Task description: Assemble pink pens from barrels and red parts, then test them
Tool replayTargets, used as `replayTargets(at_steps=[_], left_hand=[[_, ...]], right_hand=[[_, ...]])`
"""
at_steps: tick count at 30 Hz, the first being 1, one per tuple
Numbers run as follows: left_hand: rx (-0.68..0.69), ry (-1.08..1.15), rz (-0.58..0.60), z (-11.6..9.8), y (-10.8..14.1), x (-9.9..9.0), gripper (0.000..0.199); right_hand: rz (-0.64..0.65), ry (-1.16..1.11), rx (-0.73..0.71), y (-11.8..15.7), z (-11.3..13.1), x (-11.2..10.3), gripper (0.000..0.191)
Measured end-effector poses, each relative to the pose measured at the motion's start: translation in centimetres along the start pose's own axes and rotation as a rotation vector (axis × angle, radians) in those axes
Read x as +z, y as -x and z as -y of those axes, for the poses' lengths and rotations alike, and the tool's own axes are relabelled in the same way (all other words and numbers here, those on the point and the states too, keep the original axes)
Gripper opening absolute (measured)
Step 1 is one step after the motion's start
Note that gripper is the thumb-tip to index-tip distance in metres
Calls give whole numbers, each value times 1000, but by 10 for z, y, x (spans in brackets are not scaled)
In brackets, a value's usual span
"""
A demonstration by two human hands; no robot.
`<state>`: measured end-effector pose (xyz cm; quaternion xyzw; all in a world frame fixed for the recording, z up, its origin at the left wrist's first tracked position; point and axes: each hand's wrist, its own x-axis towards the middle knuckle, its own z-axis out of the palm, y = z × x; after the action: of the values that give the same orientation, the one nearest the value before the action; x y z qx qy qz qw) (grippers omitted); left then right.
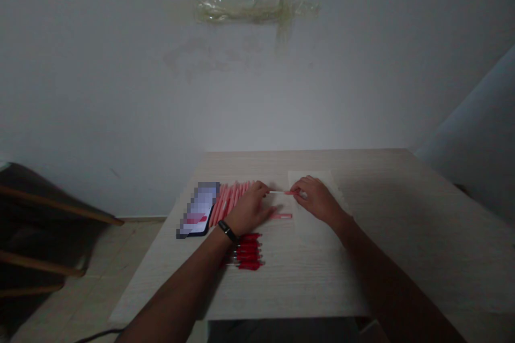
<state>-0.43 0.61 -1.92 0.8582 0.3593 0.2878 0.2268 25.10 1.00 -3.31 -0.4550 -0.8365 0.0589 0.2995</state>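
Pale wood made up the table point(306, 284), which stood by a gray wall point(120, 80). Near the middle of the frame, a thin pink and white stick point(277, 192), maybe part of a pen, lay level between two hands. Fingertips of the right hand point(317, 196) were pinched together on its pink end, above a pale sheet point(316, 230). Fingertips of the left hand point(251, 206) met the white end, but the thumb sat apart, lower down, so I could not tell if they gripped it. To do this bit well, I think a soft pinch was best, with both ends in one straight line and only slow, small moves, because such a thin thing could bend or slip. It also seemed wise to keep the left arm up and away from the red pens point(249, 252) below it. That arm hid their left ends, so I could not count them. The left hand hid some of the pink pens point(225, 203) and one end of a short pink piece point(284, 216). Gray squares covered part of the phone point(199, 214) at center left. Wooden bars point(40, 261) at the far left were cut off and too dark to make out.
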Motion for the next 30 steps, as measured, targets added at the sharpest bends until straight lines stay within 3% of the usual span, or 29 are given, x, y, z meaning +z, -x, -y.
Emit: replayTargets(at_steps=[5, 10, 14, 25, 30], left_hand=[[34, -126, 161, 8, 0, 4, 18], [86, -139, 234, 11, -1, 7, 9], [104, -122, 263, 7, -3, 4, 14], [1, -88, 180, -3, -3, -1, 13], [-80, -61, 65, 3, -2, -5, 30]], right_hand=[[-44, 12, 12, 0, -11, -4, 11], [-41, 17, 10, 0, -11, -3, 11], [-42, 29, 13, -1, -10, -6, 10], [-79, 21, 17, -2, -11, -14, 10], [-91, 28, 19, -1, -12, -14, 8]])
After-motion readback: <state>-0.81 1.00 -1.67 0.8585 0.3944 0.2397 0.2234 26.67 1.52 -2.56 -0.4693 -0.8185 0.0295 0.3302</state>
